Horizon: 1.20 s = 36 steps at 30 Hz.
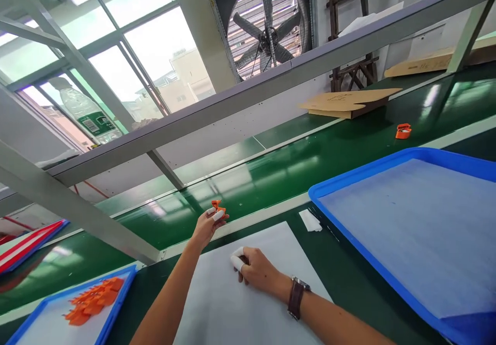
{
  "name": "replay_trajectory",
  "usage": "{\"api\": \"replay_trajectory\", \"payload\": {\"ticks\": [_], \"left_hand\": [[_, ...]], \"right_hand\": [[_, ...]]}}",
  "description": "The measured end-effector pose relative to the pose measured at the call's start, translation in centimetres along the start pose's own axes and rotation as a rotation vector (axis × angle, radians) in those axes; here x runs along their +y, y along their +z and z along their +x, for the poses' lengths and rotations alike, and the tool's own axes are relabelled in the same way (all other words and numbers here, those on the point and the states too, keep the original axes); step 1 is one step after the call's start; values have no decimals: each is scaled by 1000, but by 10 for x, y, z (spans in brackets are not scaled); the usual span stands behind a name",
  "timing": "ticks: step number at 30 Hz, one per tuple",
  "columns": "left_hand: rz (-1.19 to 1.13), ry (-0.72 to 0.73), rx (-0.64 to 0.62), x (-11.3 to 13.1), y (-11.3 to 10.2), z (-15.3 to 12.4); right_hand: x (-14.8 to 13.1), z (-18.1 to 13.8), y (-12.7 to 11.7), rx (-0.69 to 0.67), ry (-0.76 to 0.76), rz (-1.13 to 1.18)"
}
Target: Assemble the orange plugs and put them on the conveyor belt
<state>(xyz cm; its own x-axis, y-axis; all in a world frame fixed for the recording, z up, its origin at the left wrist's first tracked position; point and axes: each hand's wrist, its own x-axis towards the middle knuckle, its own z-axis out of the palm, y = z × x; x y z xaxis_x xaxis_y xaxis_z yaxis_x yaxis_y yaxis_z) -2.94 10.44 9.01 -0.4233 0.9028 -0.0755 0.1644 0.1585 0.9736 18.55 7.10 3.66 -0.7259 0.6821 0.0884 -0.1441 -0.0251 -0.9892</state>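
Note:
My left hand [209,223] reaches out over the edge of the green conveyor belt [279,172] and pinches a small orange plastic part [216,205] between white-capped fingertips. My right hand [256,270] rests as a loose fist on a white sheet [248,309] on the bench, a white cot on one finger and a watch on the wrist; nothing shows in it. A second orange part [403,131] lies farther along the belt at the right. Several more orange parts [93,301] sit piled in a blue tray [124,296] at the lower left.
A large blue tray [349,182] lined with a white sheet fills the right side. A small white scrap [310,220] lies beside it. Flat cardboard [349,102] rests beyond the belt. A grey metal frame beam [271,84] crosses overhead, with a wall fan [267,25] behind.

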Motion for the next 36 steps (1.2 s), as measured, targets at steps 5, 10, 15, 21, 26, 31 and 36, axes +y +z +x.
{"api": "replay_trajectory", "payload": {"ticks": [5,10,15,21,26,31,36], "left_hand": [[-129,-16,-239,-1,3,-93],[-75,-63,-337,-7,-7,-150],[28,14,-69,-32,-14,-158],[400,427,125,-54,-16,-163],[453,494,114,-60,-11,-169],[291,435,101,-56,-11,-170],[199,395,86,-56,-9,-170]], "right_hand": [[-7,9,-6,109,93,348],[-12,4,-10,-17,98,335],[-17,-5,-5,-66,74,153],[-12,-10,3,-78,120,9],[-15,-13,7,-142,108,-100],[-15,-14,11,-44,155,-129],[-7,-13,11,-20,183,-145]]}}
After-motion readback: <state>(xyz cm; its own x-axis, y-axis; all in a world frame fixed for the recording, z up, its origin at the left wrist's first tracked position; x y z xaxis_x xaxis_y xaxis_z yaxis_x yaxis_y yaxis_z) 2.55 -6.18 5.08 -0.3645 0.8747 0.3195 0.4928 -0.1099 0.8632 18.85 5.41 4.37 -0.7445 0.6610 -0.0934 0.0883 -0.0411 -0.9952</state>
